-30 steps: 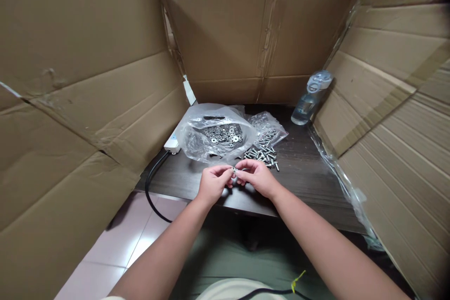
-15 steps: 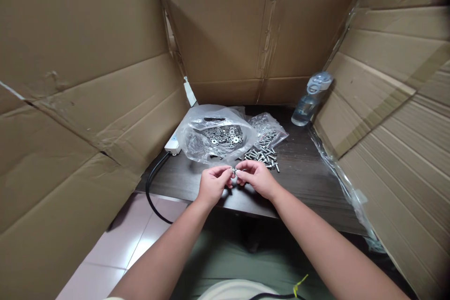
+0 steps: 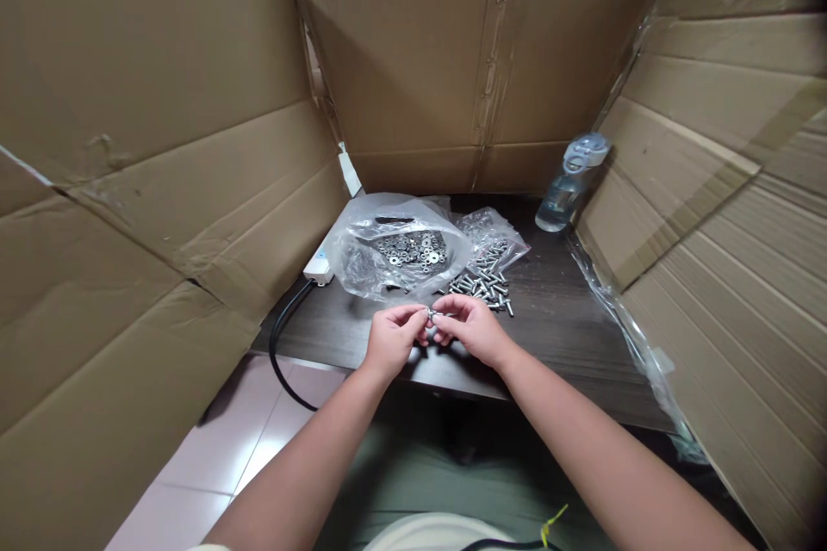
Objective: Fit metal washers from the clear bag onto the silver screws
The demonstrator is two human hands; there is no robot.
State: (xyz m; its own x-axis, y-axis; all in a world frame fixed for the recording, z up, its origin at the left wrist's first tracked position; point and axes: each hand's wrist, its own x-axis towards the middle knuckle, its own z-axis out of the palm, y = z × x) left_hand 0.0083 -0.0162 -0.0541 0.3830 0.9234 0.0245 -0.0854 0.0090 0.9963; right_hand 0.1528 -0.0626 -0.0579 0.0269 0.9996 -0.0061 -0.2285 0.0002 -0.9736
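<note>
Just above the table's front edge, my left hand (image 3: 395, 337) and my right hand (image 3: 474, 330) meet fingertip to fingertip. Pinched between them is a small silver bolt (image 3: 432, 314). Fingers cover much of it, and I cannot make out whether a washer or nut is on it. Behind my right hand lies a loose pile of silver bolts (image 3: 481, 287). An open clear plastic bag (image 3: 352, 267) beyond my left hand holds many washers and nuts (image 3: 417, 250).
A smaller clear bag (image 3: 513, 241) with more bolts lies behind the pile. At the back right a water bottle (image 3: 568, 189) leans by the cardboard wall (image 3: 698, 155). On the left, a white power strip (image 3: 319, 265) with a black cable (image 3: 274, 344) sits on the dark table (image 3: 556, 336).
Both hands stay in nearly the same place, still pinching the bolt. A little more of the bolt shows between the fingertips. Bags, pile and bottle have not moved.
</note>
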